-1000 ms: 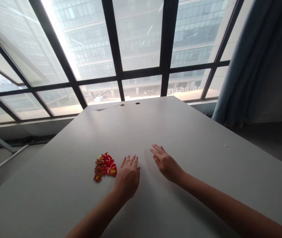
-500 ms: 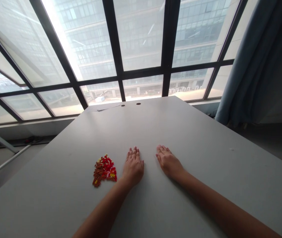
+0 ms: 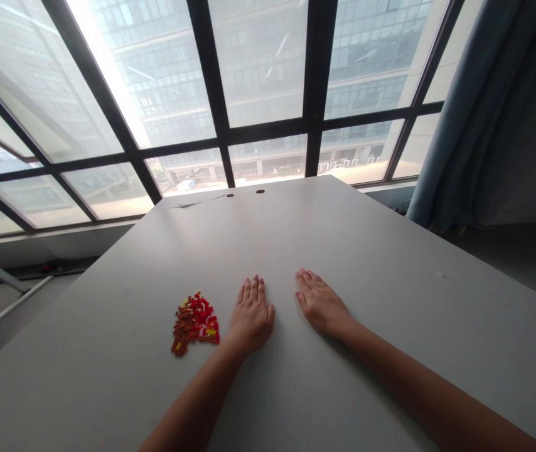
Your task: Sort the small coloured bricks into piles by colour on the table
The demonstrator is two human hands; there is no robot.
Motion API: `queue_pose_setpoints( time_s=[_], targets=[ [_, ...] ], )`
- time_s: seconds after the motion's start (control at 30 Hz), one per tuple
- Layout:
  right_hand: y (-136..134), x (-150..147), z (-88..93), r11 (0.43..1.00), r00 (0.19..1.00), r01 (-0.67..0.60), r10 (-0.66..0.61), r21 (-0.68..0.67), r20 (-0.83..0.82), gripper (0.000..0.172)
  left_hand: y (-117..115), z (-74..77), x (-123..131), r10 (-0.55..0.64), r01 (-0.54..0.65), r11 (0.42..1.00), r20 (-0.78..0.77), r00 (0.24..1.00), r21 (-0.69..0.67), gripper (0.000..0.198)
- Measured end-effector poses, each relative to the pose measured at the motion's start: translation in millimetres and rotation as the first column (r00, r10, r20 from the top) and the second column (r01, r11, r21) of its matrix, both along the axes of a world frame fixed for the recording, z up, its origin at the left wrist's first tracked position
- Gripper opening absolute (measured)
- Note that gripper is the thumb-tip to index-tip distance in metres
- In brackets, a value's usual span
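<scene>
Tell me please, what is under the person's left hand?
The left hand lies flat on the grey table. Only the table top shows around it; the part beneath the palm is covered, so anything small there cannot be seen. The small pile of red, brown and yellow toy bricks lies beside it.

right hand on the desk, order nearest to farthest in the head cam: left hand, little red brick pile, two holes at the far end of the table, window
From the right hand:
1. left hand, flat on the table, just to its left
2. pile of small red and brown bricks, left of the left hand
3. two round holes, at the table's far edge
4. window, beyond the table
</scene>
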State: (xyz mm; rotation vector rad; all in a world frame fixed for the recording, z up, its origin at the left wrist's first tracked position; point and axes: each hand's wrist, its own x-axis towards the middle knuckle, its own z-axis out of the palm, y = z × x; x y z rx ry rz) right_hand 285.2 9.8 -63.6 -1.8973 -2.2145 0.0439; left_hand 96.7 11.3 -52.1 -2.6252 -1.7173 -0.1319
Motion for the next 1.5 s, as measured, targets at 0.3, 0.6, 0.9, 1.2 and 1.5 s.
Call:
queue_pose_setpoints(
  time_s=[0.3,0.6,0.9,1.2,1.5],
  targets=[
    [1.7,1.9,-5.8,1.000,1.000,0.005,-0.005,-0.008,-0.011,0.067,1.3,-3.2,-0.1,0.007,-0.008,1.000,0.039,0.999,0.015,0.062],
    [0.2,2.7,-0.9,0.999,1.000,-0.009,0.009,-0.034,0.001,0.067,2.3,-4.6,-0.6,0.013,-0.014,1.000,0.037,0.999,0.020,0.063],
    [-1.8,0.4,0.9,1.000,1.000,-0.006,0.006,-0.020,-0.010,0.068,3.8,-10.3,-3.6,-0.008,0.004,0.998,0.063,0.998,0.055,0.063],
    [-4.3,-1.7,8.8,0.998,1.000,-0.003,0.003,-0.063,-0.001,0.067,0.3,1.0,-0.2,0.023,-0.023,1.000,0.044,0.999,-0.006,0.063],
    [-2.5,-0.7,7.8,0.998,1.000,-0.012,0.012,-0.062,0.004,0.066,0.5,5.5,0.3,0.018,-0.018,1.000,0.019,1.000,-0.025,0.063]
  ],
)
